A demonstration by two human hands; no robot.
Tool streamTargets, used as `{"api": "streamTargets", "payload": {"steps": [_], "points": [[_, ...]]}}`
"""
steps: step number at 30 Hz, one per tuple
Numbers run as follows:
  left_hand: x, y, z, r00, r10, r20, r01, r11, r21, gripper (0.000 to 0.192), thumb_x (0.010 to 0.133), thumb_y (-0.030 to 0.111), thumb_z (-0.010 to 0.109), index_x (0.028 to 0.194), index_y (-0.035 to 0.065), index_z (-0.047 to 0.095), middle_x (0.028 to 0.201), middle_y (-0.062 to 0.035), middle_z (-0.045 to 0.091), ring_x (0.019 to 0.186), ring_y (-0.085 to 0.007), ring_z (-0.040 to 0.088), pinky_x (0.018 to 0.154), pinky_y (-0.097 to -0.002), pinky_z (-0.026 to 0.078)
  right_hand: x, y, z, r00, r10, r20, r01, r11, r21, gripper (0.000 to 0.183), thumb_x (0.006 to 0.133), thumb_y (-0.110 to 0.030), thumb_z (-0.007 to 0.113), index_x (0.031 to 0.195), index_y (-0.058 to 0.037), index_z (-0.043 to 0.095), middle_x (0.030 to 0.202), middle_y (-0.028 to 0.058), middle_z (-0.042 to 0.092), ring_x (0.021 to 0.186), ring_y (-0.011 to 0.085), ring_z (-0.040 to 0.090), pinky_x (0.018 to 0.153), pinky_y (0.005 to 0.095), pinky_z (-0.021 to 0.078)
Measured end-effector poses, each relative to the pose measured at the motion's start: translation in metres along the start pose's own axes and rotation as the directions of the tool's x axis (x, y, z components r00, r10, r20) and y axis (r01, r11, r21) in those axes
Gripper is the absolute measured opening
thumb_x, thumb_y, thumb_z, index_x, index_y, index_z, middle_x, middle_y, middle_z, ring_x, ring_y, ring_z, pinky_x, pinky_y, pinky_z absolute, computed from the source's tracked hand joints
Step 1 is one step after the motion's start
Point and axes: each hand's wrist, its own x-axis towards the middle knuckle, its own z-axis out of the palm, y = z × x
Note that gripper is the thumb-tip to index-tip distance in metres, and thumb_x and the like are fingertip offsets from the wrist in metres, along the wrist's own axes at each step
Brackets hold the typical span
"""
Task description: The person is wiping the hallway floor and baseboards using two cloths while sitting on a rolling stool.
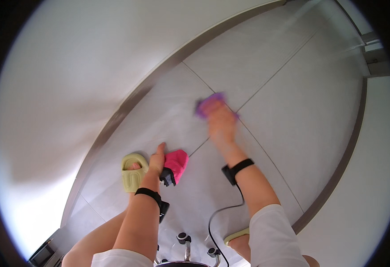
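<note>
My right hand (pixel 222 121), blurred, is pressed down over a purple cloth (pixel 211 101) on the grey tiled floor (pixel 275 126). The cloth shows around the fingers, close to where the tile joints cross. My left hand (pixel 157 161) is lower and to the left, holding a bright pink cloth (pixel 177 160) with a dark grey part hanging below it. Its fingers are mostly hidden, and one digit points forward. Each wrist wears a black strap with a small box; a black cable (pixel 211 217) runs from the right one.
A yellow-green slide sandal (pixel 133 180) on a foot is beside my left hand; another sandal (pixel 235 236) shows lower right. White walls with grey-brown skirting (pixel 124 108) border the floor on both sides. A wheeled stool base (pixel 187 250) stands beneath me.
</note>
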Motion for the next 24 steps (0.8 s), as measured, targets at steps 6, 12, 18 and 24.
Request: {"api": "streamTargets", "payload": {"steps": [6,12,18,24], "points": [[-0.015,0.009,-0.008,0.998,0.05,-0.044,-0.047,0.997,0.056,0.068,0.088,0.06,0.032,0.126,0.0085,0.054,0.118,-0.0345,0.053,0.117,-0.0445,0.047,0.101,-0.0375,0.033,-0.013,-0.029,-0.023,0.65,-0.717,0.254,0.654,0.697,0.293,0.039,0.081,-0.017,0.053,0.119,-0.0139,0.06,0.126,0.0069,0.056,0.116,0.0263,0.053,0.095,0.043,0.042],[-0.025,0.034,0.002,0.996,-0.06,-0.072,0.054,0.996,-0.077,0.086,0.081,0.065,0.044,0.109,-0.0151,0.058,0.111,-0.0339,0.058,0.112,-0.0399,0.054,0.099,-0.0351,0.036,0.15,0.05,-0.035,0.91,0.115,-0.397,-0.217,0.951,-0.222,0.051,0.076,-0.003,0.052,0.128,-0.0049,0.051,0.129,0.0193,0.052,0.119,0.0361,0.048,0.1,0.0401,0.0402],[-0.017,0.011,-0.013,0.996,-0.013,-0.089,0.011,1.0,-0.023,0.084,0.083,0.064,0.044,0.104,-0.0155,0.06,0.107,-0.0358,0.058,0.112,-0.0418,0.054,0.097,-0.0361,0.038,0.054,-0.107,0.024,0.764,-0.578,0.287,0.557,0.815,0.159,0.036,0.087,-0.017,0.045,0.12,-0.0165,0.059,0.132,0.0068,0.053,0.123,0.024,0.048,0.1,0.0406,0.0377],[-0.027,0.025,-0.011,0.993,-0.032,-0.116,0.027,0.999,-0.046,0.078,0.083,0.062,0.045,0.098,-0.0134,0.062,0.099,-0.0357,0.06,0.106,-0.0429,0.057,0.093,-0.0378,0.04,0.167,-0.049,0.011,0.989,-0.143,0.038,0.1,0.83,0.549,0.042,0.081,-0.008,0.05,0.123,-0.0086,0.057,0.127,0.0127,0.056,0.118,0.0293,0.051,0.098,0.0417,0.0409]]}}
